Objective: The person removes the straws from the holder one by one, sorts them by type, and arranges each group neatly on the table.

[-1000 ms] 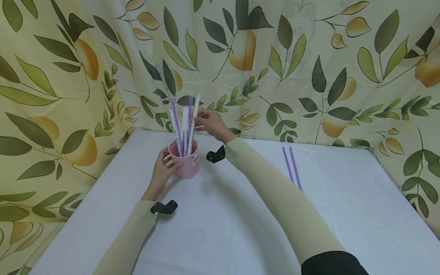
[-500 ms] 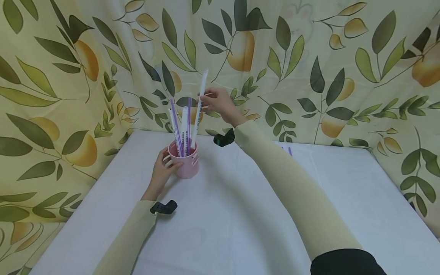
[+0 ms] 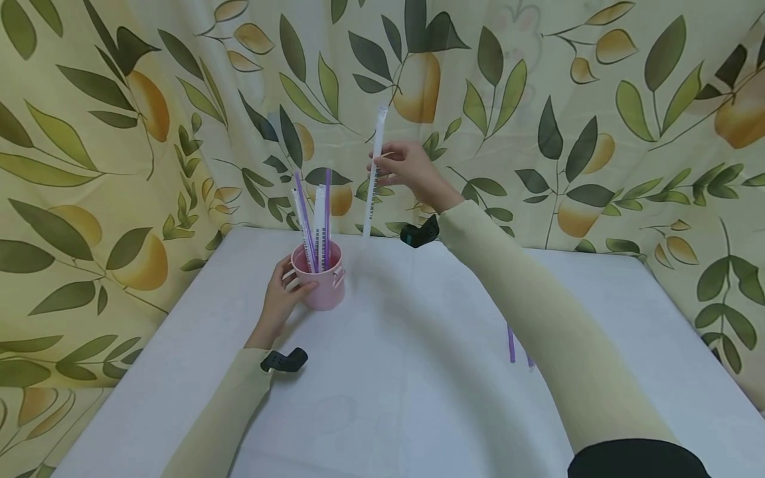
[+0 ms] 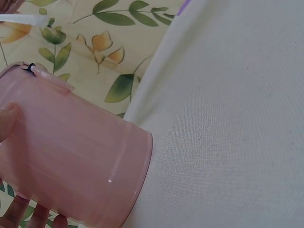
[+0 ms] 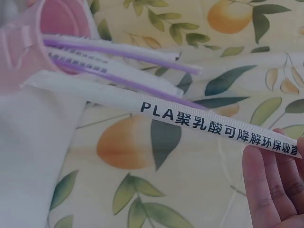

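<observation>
My left hand (image 3: pixel 283 297) grips the side of a pink bucket-shaped cup (image 3: pixel 325 292), which stands upright on the white table. In the left wrist view the thumb and fingertips wrap the pink cup (image 4: pixel 80 147). Inside it lean white paper-wrapped straws (image 3: pixel 321 222) and bare purple straws (image 3: pixel 328 206). To the right of the cup, up in the air, my right hand (image 3: pixel 412 169) pinches a wrapped straw (image 3: pixel 375 179) held nearly upright. Black print runs along that wrapped straw (image 5: pixel 166 114) in the right wrist view, and its lower end is out of the cup.
Two purple straws (image 3: pixel 511 344) lie on the white table (image 3: pixel 370 398) to the right, partly hidden by my right sleeve. A leaf-and-fruit patterned curtain (image 3: pixel 382 79) rises right behind the table's far edge and along its left side.
My right hand has drawn the wrapped straw up out of the cup, then carried it to the right. The left hand and the cup have stayed in place.
</observation>
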`<state>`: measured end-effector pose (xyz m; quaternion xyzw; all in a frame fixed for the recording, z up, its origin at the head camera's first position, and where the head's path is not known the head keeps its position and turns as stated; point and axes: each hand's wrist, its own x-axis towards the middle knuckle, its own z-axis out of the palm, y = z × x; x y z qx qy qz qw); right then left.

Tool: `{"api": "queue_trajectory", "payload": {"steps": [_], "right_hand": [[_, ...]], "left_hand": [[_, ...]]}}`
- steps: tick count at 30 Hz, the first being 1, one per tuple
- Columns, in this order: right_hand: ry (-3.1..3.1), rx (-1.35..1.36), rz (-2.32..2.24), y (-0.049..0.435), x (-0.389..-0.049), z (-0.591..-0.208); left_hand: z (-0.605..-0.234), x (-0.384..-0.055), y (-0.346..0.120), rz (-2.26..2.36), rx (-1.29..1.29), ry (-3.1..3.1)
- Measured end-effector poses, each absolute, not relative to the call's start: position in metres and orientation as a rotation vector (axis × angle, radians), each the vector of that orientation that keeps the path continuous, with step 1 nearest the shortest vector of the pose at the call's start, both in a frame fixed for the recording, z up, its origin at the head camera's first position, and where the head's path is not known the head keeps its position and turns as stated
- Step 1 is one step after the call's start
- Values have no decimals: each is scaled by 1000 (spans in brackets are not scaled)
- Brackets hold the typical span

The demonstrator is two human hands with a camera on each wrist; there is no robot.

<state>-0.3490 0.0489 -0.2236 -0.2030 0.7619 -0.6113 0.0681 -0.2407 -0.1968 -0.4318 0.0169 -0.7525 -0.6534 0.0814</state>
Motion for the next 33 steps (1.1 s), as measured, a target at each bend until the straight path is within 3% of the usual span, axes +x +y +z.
{"api": "queue_trajectory", "payload": {"steps": [14, 33], "right_hand": [[2292, -478, -1740, 78, -350, -281], [2218, -359, -1613, 80, -346, -366]], "left_hand": [[-430, -238, -197, -1931, 56, -2267], [-428, -239, -195, -1965, 83, -2265]]}}
